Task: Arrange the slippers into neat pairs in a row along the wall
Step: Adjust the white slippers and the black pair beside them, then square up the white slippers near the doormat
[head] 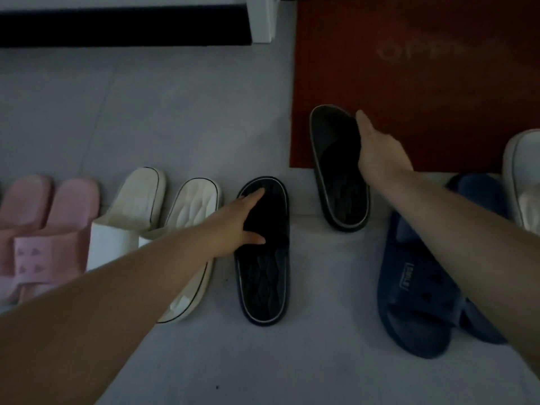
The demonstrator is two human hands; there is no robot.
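Note:
In dim light, a black slipper (264,276) with a pale rim lies on the grey floor right of the white pair. My left hand (244,222) holds its strap, forefinger and thumb spread across it. A second black slipper (343,197) lies half on the red mat, angled and farther back. My right hand (377,147) grips it at the strap, thumb along the rim and fingers hidden inside. The pink pair (43,229) and the white pair (137,211) stand side by side at the left.
A red doormat (423,68) covers the floor at the back right. Two navy slippers (415,302) overlap under my right forearm. One white slipper (523,176) sits at the right edge. A dark baseboard (122,27) and white post (263,19) line the wall.

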